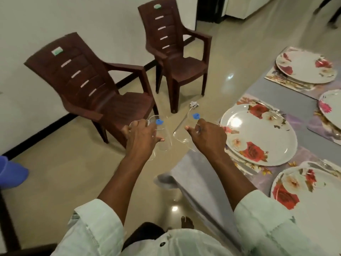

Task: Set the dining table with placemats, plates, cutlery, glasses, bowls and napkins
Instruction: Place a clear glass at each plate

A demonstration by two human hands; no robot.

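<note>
Four flowered plates show on the table: one near (302, 189), one in the middle (258, 133), one far (306, 67) and one cut off at the right edge (332, 106). Two brown chairs stand to the left, one near (88, 87) and one far (175, 47). How many clear glasses (181, 132) the two hands carry is hard to tell.

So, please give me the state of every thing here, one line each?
Left hand: grips clear glasses, held over the floor.
Right hand: grips clear glasses, tilted, at the table's edge.
Near plate: flat on a placemat, bare.
Far plate: flat on a placemat, bare.
Fork: lying beside the nearest plate.
Chairs: upright, unoccupied, by the wall.
</note>
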